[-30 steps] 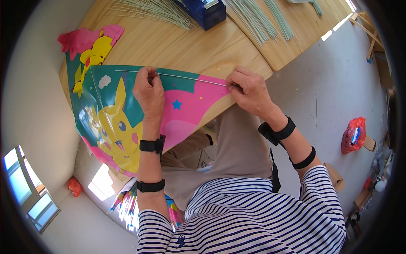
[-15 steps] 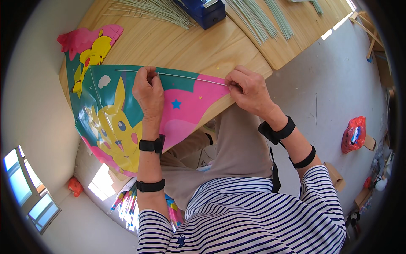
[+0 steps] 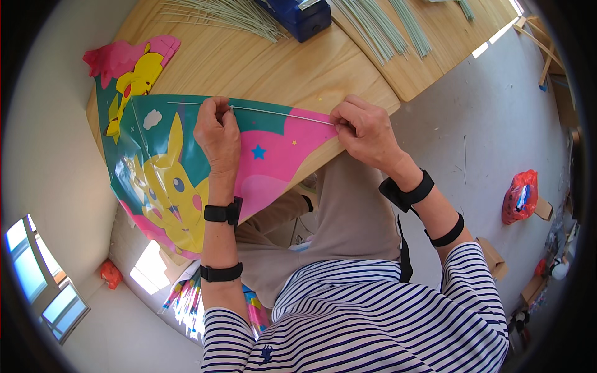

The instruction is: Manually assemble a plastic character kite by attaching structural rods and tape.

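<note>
A triangular kite sail (image 3: 267, 171), thin, glossy and printed in green and pink with a yellow cartoon animal, lies over the table corner. A slim white rod (image 3: 280, 114) runs along its far edge. My left hand (image 3: 217, 133) is closed, thumb and fingers pinching the rod partway along; a length of rod sticks out to its left. My right hand (image 3: 364, 133) is also closed, gripping the rod's right end at the pink pointed tip of the sail. The fingertips of both hands are partly hidden.
More printed pieces (image 3: 140, 68) lie at the table's (image 3: 280, 68) left edge. A blue box-shaped device (image 3: 305, 22) and bundles of thin rods (image 3: 373, 34) sit at the back. On the floor to the right are a red plastic bag (image 3: 520, 199) and cardboard boxes (image 3: 492, 258).
</note>
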`<state>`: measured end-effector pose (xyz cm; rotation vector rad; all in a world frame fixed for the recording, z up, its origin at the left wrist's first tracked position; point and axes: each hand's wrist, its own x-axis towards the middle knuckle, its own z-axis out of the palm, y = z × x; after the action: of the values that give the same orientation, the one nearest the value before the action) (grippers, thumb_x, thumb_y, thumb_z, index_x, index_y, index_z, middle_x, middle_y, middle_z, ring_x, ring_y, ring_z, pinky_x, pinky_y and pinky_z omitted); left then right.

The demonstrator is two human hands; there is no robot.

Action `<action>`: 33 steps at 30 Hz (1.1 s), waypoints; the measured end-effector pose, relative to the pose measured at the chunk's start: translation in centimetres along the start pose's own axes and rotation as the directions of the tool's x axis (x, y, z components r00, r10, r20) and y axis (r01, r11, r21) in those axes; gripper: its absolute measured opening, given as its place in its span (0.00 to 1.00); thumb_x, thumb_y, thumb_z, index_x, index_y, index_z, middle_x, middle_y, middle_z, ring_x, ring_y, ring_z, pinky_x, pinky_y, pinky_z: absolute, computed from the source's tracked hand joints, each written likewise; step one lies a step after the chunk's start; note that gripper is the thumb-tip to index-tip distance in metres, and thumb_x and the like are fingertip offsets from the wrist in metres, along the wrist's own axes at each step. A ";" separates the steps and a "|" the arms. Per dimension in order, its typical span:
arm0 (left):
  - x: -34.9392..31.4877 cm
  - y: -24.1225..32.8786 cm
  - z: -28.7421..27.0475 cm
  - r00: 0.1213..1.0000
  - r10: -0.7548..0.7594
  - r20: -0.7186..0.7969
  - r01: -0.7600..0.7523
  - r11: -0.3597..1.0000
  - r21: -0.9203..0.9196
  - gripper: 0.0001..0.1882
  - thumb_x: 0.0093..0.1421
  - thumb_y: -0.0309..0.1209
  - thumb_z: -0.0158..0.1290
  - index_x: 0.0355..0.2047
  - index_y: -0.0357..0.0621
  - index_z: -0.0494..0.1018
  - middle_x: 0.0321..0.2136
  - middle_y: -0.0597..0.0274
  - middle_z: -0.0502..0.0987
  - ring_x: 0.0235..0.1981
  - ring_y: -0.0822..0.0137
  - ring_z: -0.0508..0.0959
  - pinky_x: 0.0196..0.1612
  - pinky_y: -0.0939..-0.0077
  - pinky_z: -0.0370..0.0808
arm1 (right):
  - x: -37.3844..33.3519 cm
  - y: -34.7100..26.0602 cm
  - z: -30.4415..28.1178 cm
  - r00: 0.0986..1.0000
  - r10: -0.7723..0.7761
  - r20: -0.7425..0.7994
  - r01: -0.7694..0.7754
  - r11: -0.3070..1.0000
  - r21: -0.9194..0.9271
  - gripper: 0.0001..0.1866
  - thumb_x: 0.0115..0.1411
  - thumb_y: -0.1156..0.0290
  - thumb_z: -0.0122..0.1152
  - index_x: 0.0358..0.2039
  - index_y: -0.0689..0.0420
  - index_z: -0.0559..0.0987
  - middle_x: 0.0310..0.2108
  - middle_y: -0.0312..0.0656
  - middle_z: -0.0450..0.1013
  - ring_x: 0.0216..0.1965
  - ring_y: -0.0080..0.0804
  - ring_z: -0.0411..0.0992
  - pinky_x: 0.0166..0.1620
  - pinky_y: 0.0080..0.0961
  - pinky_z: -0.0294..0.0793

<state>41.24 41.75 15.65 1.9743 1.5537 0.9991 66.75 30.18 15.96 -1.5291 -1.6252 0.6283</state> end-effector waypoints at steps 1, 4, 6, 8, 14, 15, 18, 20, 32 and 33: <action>0.0 0.0 0.0 1.000 -0.003 0.001 0.003 1.000 0.001 0.09 0.54 0.14 0.52 0.34 0.38 0.74 0.26 0.58 0.76 0.27 0.67 0.77 0.32 0.75 0.74 | 0.0 0.0 0.0 1.000 -0.001 -0.001 0.001 1.000 -0.001 0.08 0.45 0.86 0.54 0.27 0.62 0.75 0.24 0.43 0.69 0.25 0.38 0.71 0.29 0.28 0.70; -0.1 0.1 0.0 1.000 -0.004 -0.003 0.004 1.000 -0.014 0.08 0.54 0.15 0.53 0.34 0.38 0.74 0.26 0.58 0.76 0.27 0.67 0.77 0.31 0.75 0.74 | -0.1 0.0 0.0 1.000 0.005 -0.005 -0.005 1.000 0.011 0.08 0.44 0.86 0.54 0.27 0.61 0.75 0.24 0.44 0.69 0.25 0.38 0.71 0.29 0.28 0.70; -0.1 0.1 0.0 1.000 -0.007 -0.005 0.007 1.000 -0.008 0.08 0.54 0.15 0.53 0.34 0.37 0.74 0.26 0.58 0.76 0.27 0.67 0.77 0.31 0.75 0.74 | -0.1 0.0 0.0 1.000 0.007 0.002 -0.007 1.000 0.015 0.08 0.45 0.86 0.54 0.27 0.62 0.75 0.25 0.43 0.69 0.25 0.37 0.71 0.29 0.28 0.70; -0.3 0.2 -0.2 1.000 -0.010 -0.003 0.010 1.000 0.008 0.08 0.54 0.15 0.53 0.34 0.37 0.74 0.26 0.58 0.76 0.27 0.67 0.77 0.31 0.75 0.74 | -0.2 0.0 0.0 1.000 0.026 0.008 -0.027 0.998 0.059 0.08 0.46 0.86 0.55 0.28 0.62 0.75 0.25 0.43 0.69 0.24 0.35 0.70 0.29 0.27 0.69; -0.6 1.1 -2.1 1.000 -0.024 0.009 0.024 1.000 0.002 0.08 0.57 0.16 0.53 0.36 0.37 0.75 0.27 0.64 0.77 0.28 0.75 0.75 0.34 0.81 0.74 | -0.1 -0.7 -0.9 0.991 0.134 -0.010 -0.129 0.971 0.204 0.05 0.48 0.83 0.56 0.27 0.62 0.76 0.25 0.44 0.70 0.26 0.38 0.70 0.30 0.31 0.69; -0.8 1.3 -2.7 1.000 -0.021 0.012 0.021 1.000 -0.008 0.08 0.56 0.16 0.54 0.36 0.37 0.75 0.27 0.64 0.77 0.28 0.75 0.75 0.34 0.81 0.74 | -0.2 -1.3 -1.4 0.987 0.163 -0.005 -0.158 0.963 0.220 0.04 0.49 0.83 0.57 0.27 0.62 0.76 0.25 0.44 0.70 0.27 0.38 0.70 0.30 0.31 0.69; -2.0 2.4 -5.1 1.000 -0.002 -0.008 0.001 1.000 -0.003 0.08 0.55 0.15 0.53 0.35 0.37 0.74 0.28 0.60 0.76 0.26 0.71 0.76 0.31 0.79 0.73 | -0.2 -1.4 -1.8 0.986 0.158 -0.051 -0.147 0.974 0.173 0.02 0.50 0.81 0.59 0.26 0.62 0.76 0.25 0.44 0.71 0.27 0.39 0.71 0.31 0.32 0.69; -3.1 3.2 -6.1 1.000 0.002 0.000 -0.002 1.000 -0.008 0.08 0.55 0.14 0.53 0.34 0.37 0.74 0.29 0.58 0.75 0.25 0.69 0.76 0.30 0.78 0.74 | 0.1 -0.8 -2.2 0.980 0.164 -0.114 -0.152 0.983 0.106 0.02 0.51 0.80 0.60 0.26 0.61 0.76 0.26 0.44 0.71 0.27 0.40 0.71 0.31 0.33 0.70; -11.6 8.3 -9.2 0.977 -0.114 0.182 0.139 0.981 -0.133 0.05 0.54 0.17 0.58 0.31 0.36 0.76 0.25 0.61 0.76 0.25 0.73 0.76 0.30 0.79 0.72 | 11.6 -4.3 -0.8 0.958 -0.210 -0.197 0.078 0.846 -0.527 0.04 0.53 0.73 0.62 0.25 0.56 0.76 0.28 0.45 0.74 0.28 0.45 0.77 0.30 0.38 0.75; -12.0 8.6 -9.3 0.976 -0.104 0.191 0.133 0.981 -0.142 0.05 0.54 0.17 0.58 0.31 0.36 0.76 0.24 0.61 0.76 0.25 0.73 0.76 0.30 0.79 0.72 | 12.7 -4.9 -1.6 0.939 -0.225 -0.259 0.056 0.845 -0.531 0.04 0.53 0.73 0.62 0.24 0.56 0.76 0.28 0.45 0.74 0.27 0.45 0.77 0.30 0.38 0.76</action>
<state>38.40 27.07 24.53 1.7907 1.4311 0.8380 65.84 41.62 23.46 -1.7508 -1.7126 -0.1615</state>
